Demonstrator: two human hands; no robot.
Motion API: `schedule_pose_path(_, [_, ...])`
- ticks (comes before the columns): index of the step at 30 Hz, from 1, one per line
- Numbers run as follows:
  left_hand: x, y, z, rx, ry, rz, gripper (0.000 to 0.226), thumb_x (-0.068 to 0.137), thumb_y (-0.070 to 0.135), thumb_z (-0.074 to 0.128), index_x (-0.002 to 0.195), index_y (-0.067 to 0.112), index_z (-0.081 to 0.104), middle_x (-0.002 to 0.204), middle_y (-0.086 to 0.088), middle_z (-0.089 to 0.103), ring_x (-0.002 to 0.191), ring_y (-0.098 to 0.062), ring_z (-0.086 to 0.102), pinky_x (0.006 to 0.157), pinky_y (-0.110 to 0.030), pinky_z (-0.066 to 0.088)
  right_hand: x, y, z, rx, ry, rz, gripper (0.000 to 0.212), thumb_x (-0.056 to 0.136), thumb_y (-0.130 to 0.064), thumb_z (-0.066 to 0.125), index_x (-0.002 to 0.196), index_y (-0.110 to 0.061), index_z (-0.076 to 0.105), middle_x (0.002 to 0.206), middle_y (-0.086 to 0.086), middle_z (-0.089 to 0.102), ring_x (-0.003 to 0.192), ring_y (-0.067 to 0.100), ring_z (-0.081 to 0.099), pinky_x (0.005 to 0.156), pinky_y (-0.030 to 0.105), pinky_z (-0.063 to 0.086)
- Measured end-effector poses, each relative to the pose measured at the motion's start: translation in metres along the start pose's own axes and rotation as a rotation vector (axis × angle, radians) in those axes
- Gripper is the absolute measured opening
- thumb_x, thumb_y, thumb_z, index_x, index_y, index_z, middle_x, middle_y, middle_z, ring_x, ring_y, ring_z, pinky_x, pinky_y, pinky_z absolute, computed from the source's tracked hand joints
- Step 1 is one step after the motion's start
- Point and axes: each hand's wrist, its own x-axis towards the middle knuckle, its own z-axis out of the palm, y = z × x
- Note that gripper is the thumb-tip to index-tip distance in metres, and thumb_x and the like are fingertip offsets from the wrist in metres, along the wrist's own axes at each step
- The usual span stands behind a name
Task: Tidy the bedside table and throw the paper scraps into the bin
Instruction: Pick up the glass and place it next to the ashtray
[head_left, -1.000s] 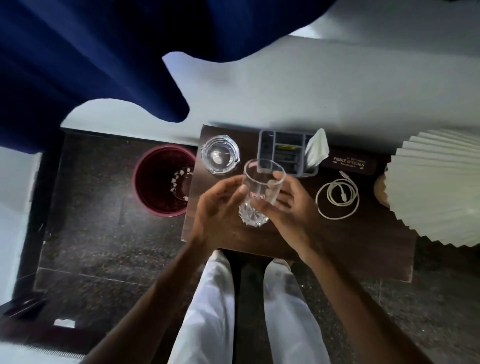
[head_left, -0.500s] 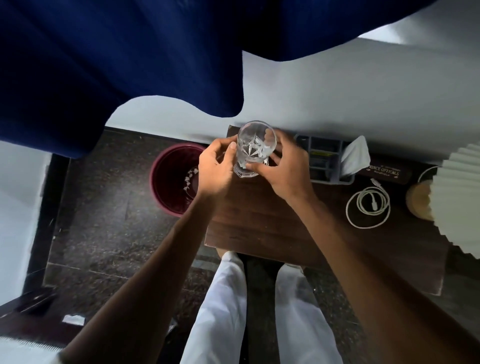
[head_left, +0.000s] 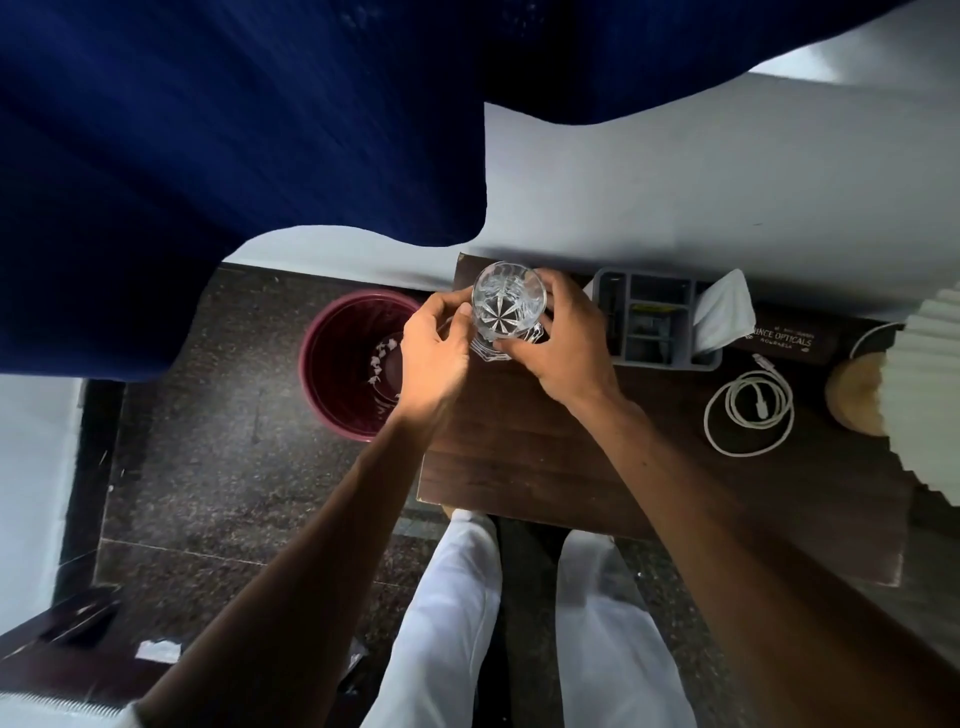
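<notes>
A clear cut-glass tumbler (head_left: 506, 306) stands upright on a glass coaster dish (head_left: 488, 349) at the back left corner of the dark wooden bedside table (head_left: 519, 447). My right hand (head_left: 566, 345) wraps the tumbler from the right. My left hand (head_left: 434, 351) touches it from the left with fingertips on its side. A maroon bin (head_left: 332, 364) sits on the floor left of the table, with white paper scraps (head_left: 382, 358) inside.
A grey organiser tray (head_left: 660, 322) with a white tissue (head_left: 724, 312) stands behind right, then a dark spectacle case (head_left: 784, 340), a coiled white cable (head_left: 748, 410) and a pleated lamp (head_left: 930, 395). Blue curtain (head_left: 234, 156) hangs above. A paper scrap (head_left: 156, 649) lies on the floor.
Both hands carried the tumbler from the table's middle to the back left corner and set it upright on the glass dish. The camera view shifted left.
</notes>
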Motion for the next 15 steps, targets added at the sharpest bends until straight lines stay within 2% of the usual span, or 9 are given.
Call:
schedule_pose_path(4, [0.0017,0.0008,0.0020,0.036,0.025,0.018,0.016,0.101,0.015,0.058,0.109,0.009,0.070,0.109,-0.012,0.075,0.108,-0.026,0.070,0.101,-0.050,0.054,0.0022,-0.0017,0.0002,-0.019,0.000,-0.003,0.078,0.065,-0.019,0.094,0.130,-0.005,0.054,0.127,0.012,0.062,0.120,0.025,0.061,0.100,0.042,0.055])
schedule_pose_path(9, [0.0006,-0.0010,0.0043,0.058,0.036,0.007,0.015,0.099,0.016,0.059,0.096,0.026,0.070,0.100,-0.001,0.074,0.104,-0.023,0.071,0.100,-0.051,0.055,0.0019,-0.0002,-0.0003,-0.047,-0.015,-0.007,0.078,0.065,-0.019,0.093,0.131,-0.004,0.053,0.128,0.013,0.062,0.121,0.025,0.060,0.101,0.040,0.055])
schedule_pose_path(12, [0.0003,-0.0040,0.0033,0.062,0.044,0.003,0.013,0.099,0.016,0.060,0.096,0.026,0.069,0.098,-0.001,0.074,0.103,-0.026,0.072,0.098,-0.052,0.056,0.0025,0.0031,0.0011,-0.060,-0.036,-0.018,0.078,0.066,-0.019,0.093,0.131,-0.004,0.053,0.130,0.013,0.061,0.121,0.025,0.061,0.101,0.040,0.055])
schedule_pose_path(15, [-0.0004,-0.0036,0.0019,0.065,0.051,-0.008,0.011,0.100,0.014,0.060,0.098,0.020,0.069,0.096,-0.001,0.074,0.098,-0.021,0.072,0.097,-0.049,0.057,0.0025,0.0038,0.0023,-0.077,-0.049,-0.035,0.078,0.066,-0.019,0.093,0.131,-0.005,0.052,0.130,0.013,0.060,0.121,0.025,0.060,0.101,0.040,0.055])
